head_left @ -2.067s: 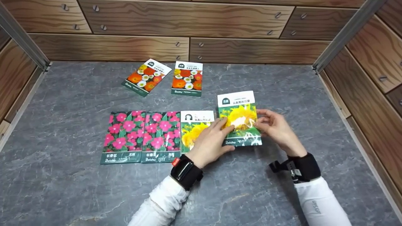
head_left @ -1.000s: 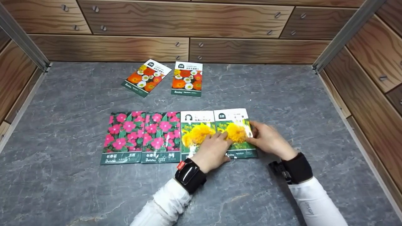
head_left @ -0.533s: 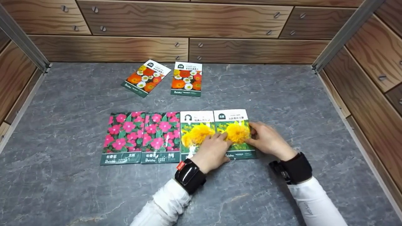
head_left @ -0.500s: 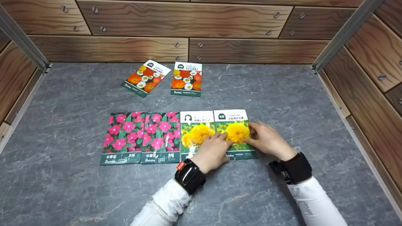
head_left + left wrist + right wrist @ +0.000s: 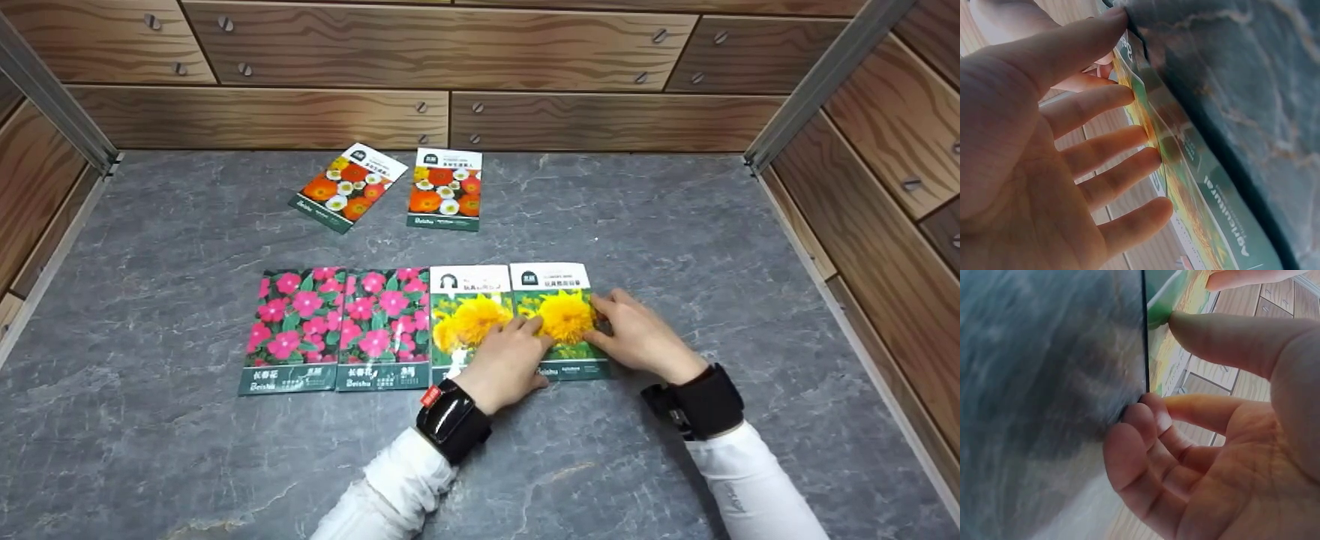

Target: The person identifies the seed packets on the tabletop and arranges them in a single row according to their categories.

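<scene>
Two yellow-flower seed packets lie flat side by side, a left one and a right one. The left hand rests across both with fingers extended; its fingertips touch their printed faces in the left wrist view, the thumb near the lower edge. The right hand is at the right packet's right edge. In the right wrist view its thumb touches the packet's face, while bent fingers rest at the edge against the table. Two pink-flower seed packets, the outer and inner, continue the row leftward.
Behind the row lie two orange-and-white-flower seed packets, a tilted one and a straighter one. Wood-patterned panels wall the grey marbled tabletop at the back and both sides.
The right yellow-flower packet came down from a raised, tilted position to lie flat against its neighbour, both hands moving with it. Over the last half second, the right fingers shifted only slightly.
</scene>
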The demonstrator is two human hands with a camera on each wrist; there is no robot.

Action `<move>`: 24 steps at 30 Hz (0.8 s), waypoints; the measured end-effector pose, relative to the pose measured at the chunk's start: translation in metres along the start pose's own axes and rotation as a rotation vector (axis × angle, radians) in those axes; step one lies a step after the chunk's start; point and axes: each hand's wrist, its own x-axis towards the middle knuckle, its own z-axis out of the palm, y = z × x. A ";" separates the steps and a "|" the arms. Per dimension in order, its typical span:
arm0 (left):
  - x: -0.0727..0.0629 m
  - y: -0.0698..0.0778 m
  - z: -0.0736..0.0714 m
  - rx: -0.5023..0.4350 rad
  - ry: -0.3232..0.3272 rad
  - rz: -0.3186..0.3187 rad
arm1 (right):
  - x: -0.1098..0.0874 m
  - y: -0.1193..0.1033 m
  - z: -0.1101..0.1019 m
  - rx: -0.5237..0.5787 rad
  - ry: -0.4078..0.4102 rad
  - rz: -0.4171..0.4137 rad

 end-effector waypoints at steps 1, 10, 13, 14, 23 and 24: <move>0.000 0.000 -0.001 -0.001 -0.002 -0.001 | 0.000 0.000 0.000 -0.005 0.000 -0.001; -0.001 0.000 -0.001 -0.039 0.007 -0.004 | 0.000 0.000 -0.001 0.039 0.030 0.033; -0.001 -0.002 -0.004 -0.076 0.045 -0.005 | -0.001 0.001 -0.004 0.079 0.076 0.046; -0.001 -0.003 -0.005 -0.090 0.063 -0.006 | -0.002 0.001 -0.005 0.093 0.092 0.048; -0.003 -0.018 -0.016 -0.276 0.256 -0.027 | -0.002 -0.001 -0.005 0.163 0.164 0.004; -0.004 -0.020 -0.017 -0.309 0.273 -0.035 | -0.001 -0.002 -0.004 0.170 0.170 -0.008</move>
